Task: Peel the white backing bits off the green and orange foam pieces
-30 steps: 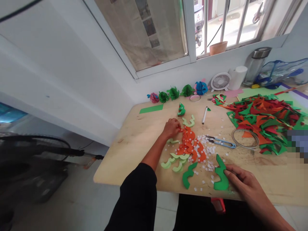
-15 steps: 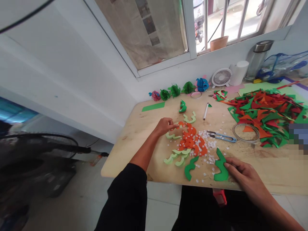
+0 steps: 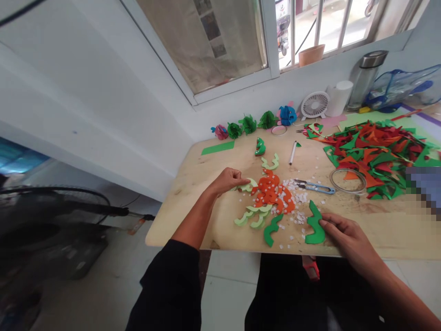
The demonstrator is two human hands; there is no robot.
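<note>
My right hand (image 3: 346,232) pinches the right edge of a wavy green paper piece (image 3: 314,226) at the table's front edge. My left hand (image 3: 228,180) is closed, its fingertips at a light green scalloped paper piece (image 3: 251,185); whatever lies between them is too small to make out. Just right of those fingertips is a heap of orange paper pieces (image 3: 267,191), dotted with small white squares (image 3: 300,197). More light green pieces (image 3: 244,218) and another green wavy piece (image 3: 273,230) lie in front of the heap.
Blue-handled snips (image 3: 315,187), a tape roll (image 3: 347,180) and a white pen (image 3: 292,153) lie on the table (image 3: 193,202). A large pile of paper scraps (image 3: 382,156) covers the right side. Folded paper figures (image 3: 248,124), a small fan (image 3: 314,105) and a glass bottle (image 3: 367,80) line the wall.
My left hand has shifted left, from over the orange heap's edge to the light green piece. My right hand keeps hold of the green piece. The whole view has shifted slightly.
</note>
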